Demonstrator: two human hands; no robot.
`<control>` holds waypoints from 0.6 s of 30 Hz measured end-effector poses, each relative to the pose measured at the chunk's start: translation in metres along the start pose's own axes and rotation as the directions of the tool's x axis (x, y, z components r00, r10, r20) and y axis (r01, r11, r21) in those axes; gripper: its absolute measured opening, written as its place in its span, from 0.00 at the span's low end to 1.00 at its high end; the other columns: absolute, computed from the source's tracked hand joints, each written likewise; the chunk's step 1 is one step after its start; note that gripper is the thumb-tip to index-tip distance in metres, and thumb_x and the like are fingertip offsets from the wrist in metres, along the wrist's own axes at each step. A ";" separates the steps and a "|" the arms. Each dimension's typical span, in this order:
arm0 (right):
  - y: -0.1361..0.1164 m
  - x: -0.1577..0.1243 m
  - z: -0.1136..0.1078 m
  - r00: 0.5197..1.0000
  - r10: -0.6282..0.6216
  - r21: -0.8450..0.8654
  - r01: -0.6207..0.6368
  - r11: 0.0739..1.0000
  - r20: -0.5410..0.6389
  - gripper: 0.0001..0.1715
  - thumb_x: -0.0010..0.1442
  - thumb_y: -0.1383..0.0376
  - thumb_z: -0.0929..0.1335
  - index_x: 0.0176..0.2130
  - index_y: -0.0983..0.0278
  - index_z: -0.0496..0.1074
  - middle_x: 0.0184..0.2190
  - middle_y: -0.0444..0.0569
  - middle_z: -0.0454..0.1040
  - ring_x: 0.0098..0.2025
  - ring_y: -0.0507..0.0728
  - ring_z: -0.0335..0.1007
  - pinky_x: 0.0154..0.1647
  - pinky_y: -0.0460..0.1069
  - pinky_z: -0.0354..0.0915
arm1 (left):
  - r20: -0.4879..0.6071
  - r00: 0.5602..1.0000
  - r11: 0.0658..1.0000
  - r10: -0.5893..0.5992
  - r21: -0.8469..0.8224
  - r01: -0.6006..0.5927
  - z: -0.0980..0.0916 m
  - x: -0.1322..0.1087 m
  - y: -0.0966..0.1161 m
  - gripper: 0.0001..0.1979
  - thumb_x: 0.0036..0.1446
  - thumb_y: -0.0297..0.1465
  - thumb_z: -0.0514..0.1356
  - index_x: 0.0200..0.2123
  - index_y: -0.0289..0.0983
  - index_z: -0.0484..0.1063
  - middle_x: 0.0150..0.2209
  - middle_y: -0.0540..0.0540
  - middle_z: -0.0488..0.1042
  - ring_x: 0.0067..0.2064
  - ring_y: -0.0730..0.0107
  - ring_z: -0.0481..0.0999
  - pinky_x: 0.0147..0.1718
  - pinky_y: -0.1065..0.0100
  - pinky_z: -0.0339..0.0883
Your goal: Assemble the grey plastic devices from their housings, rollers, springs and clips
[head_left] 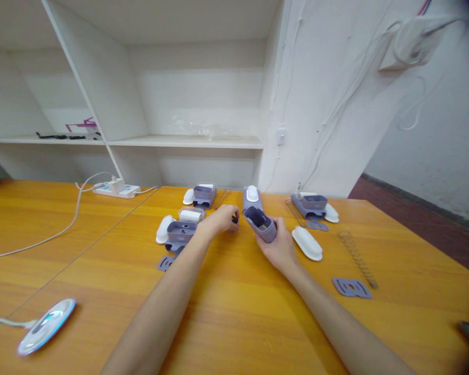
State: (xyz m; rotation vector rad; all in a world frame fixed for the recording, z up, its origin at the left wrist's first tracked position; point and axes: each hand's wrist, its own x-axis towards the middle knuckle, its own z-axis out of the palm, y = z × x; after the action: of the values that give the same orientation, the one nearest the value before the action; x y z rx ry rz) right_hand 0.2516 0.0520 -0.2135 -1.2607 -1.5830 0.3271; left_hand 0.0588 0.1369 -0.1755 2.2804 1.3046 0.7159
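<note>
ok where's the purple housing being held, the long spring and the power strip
purple housing (260,223), head view, open upper face
long spring (357,259), head view, middle coils
power strip (130,191), head view, white body

On the counter (234,317), the power strip (117,188) lies rear left before the shelf unit (187,141), the round pad (47,325) front left, the housing (262,225) at centre in the right hand (281,249), the oval cover (307,242) just right of it, and the flat plate (352,287) before the coil spring (357,259) farther right.
</note>
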 end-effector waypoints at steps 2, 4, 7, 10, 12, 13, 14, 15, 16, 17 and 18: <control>-0.001 -0.003 -0.003 0.993 -0.092 -0.090 0.098 0.991 0.073 0.26 0.47 0.68 0.67 0.46 0.59 0.59 0.47 0.49 0.70 0.44 0.61 0.70 0.42 0.54 0.65 | 0.002 1.000 1.000 0.021 -0.018 -0.021 0.003 0.003 -0.003 0.10 0.33 0.24 0.66 0.24 0.40 0.74 0.28 0.48 0.75 0.35 0.61 0.75 0.42 0.65 0.66; -0.003 -0.005 -0.005 0.970 -0.172 -0.194 0.205 0.959 0.173 0.30 0.46 0.72 0.65 0.49 0.61 0.58 0.51 0.52 0.67 0.49 0.61 0.67 0.47 0.55 0.63 | -0.003 0.999 0.999 0.038 -0.039 -0.038 0.004 0.005 -0.005 0.09 0.35 0.22 0.63 0.23 0.39 0.74 0.28 0.48 0.76 0.36 0.61 0.75 0.43 0.66 0.66; -0.010 -0.007 -0.008 0.900 -0.271 -0.325 0.384 0.864 0.342 0.32 0.43 0.76 0.63 0.50 0.63 0.59 0.55 0.54 0.64 0.55 0.61 0.61 0.56 0.56 0.56 | -0.044 0.998 0.996 0.048 -0.069 -0.051 0.003 0.006 -0.004 0.12 0.35 0.20 0.61 0.25 0.40 0.76 0.32 0.48 0.78 0.41 0.61 0.75 0.48 0.66 0.63; -0.020 -0.008 -0.010 0.825 -0.309 -0.410 0.517 0.752 0.473 0.37 0.43 0.76 0.62 0.54 0.64 0.58 0.56 0.54 0.62 0.58 0.61 0.55 0.61 0.57 0.48 | -0.111 0.993 0.994 0.046 -0.091 -0.056 -0.002 0.004 0.001 0.16 0.36 0.20 0.60 0.31 0.41 0.77 0.36 0.47 0.78 0.44 0.60 0.74 0.51 0.65 0.62; -0.026 -0.007 -0.012 0.791 -0.294 -0.455 0.565 0.689 0.537 0.39 0.44 0.76 0.62 0.56 0.64 0.57 0.56 0.54 0.62 0.58 0.62 0.55 0.60 0.58 0.48 | -0.153 0.987 0.993 0.047 -0.098 -0.062 -0.007 0.003 0.006 0.15 0.40 0.23 0.59 0.33 0.41 0.77 0.39 0.46 0.77 0.45 0.60 0.73 0.51 0.65 0.61; -0.029 -0.006 -0.013 0.779 -0.279 -0.473 0.578 0.665 0.561 0.39 0.44 0.76 0.62 0.56 0.64 0.57 0.55 0.55 0.63 0.57 0.62 0.55 0.59 0.58 0.49 | -0.172 0.984 0.993 0.054 -0.093 -0.070 -0.010 0.002 0.010 0.14 0.42 0.24 0.59 0.34 0.41 0.76 0.39 0.46 0.77 0.45 0.60 0.73 0.51 0.65 0.61; -0.031 -0.005 -0.015 0.769 -0.264 -0.485 0.590 0.646 0.583 0.38 0.44 0.76 0.62 0.56 0.64 0.58 0.54 0.55 0.64 0.56 0.63 0.56 0.58 0.58 0.50 | -0.183 0.981 0.993 0.068 -0.079 -0.083 -0.013 0.001 0.014 0.12 0.43 0.25 0.58 0.34 0.41 0.76 0.39 0.45 0.77 0.45 0.60 0.73 0.50 0.65 0.62; -0.032 -0.004 -0.017 0.759 -0.249 -0.492 0.598 0.633 0.602 0.38 0.44 0.76 0.63 0.56 0.63 0.58 0.53 0.56 0.65 0.55 0.63 0.57 0.57 0.59 0.50 | -0.184 0.979 0.994 0.084 -0.060 -0.097 -0.015 0.000 0.018 0.11 0.45 0.26 0.58 0.34 0.40 0.76 0.38 0.45 0.77 0.43 0.60 0.74 0.48 0.65 0.63; -0.034 -0.004 -0.019 0.752 -0.234 -0.499 0.603 0.622 0.616 0.39 0.43 0.76 0.63 0.55 0.63 0.58 0.52 0.56 0.65 0.54 0.63 0.58 0.57 0.59 0.50 | -0.173 0.980 0.993 0.100 -0.041 -0.109 -0.017 -0.001 0.023 0.11 0.46 0.27 0.57 0.34 0.40 0.76 0.36 0.44 0.77 0.40 0.61 0.75 0.46 0.65 0.64; -0.035 -0.004 -0.020 0.750 -0.219 -0.509 0.604 0.613 0.625 0.40 0.41 0.75 0.64 0.55 0.62 0.58 0.51 0.56 0.65 0.53 0.64 0.58 0.57 0.60 0.49 | -0.152 0.982 0.993 0.111 -0.031 -0.116 -0.018 -0.002 0.029 0.11 0.46 0.27 0.57 0.34 0.39 0.76 0.34 0.45 0.77 0.37 0.62 0.75 0.43 0.66 0.66; -0.035 -0.004 -0.022 0.749 -0.205 -0.520 0.603 0.605 0.630 0.42 0.39 0.75 0.65 0.55 0.62 0.58 0.51 0.56 0.65 0.53 0.65 0.57 0.57 0.61 0.48 | -0.125 0.986 0.992 0.114 -0.031 -0.119 -0.019 -0.003 0.034 0.11 0.47 0.27 0.57 0.35 0.39 0.75 0.31 0.45 0.77 0.34 0.63 0.75 0.40 0.67 0.67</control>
State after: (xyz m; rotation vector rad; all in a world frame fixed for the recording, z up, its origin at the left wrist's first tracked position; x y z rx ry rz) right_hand 0.2496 0.0259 -0.1809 -1.3374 -2.5880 -0.3398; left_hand 0.0684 0.1199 -0.1420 2.3291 1.2068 0.9270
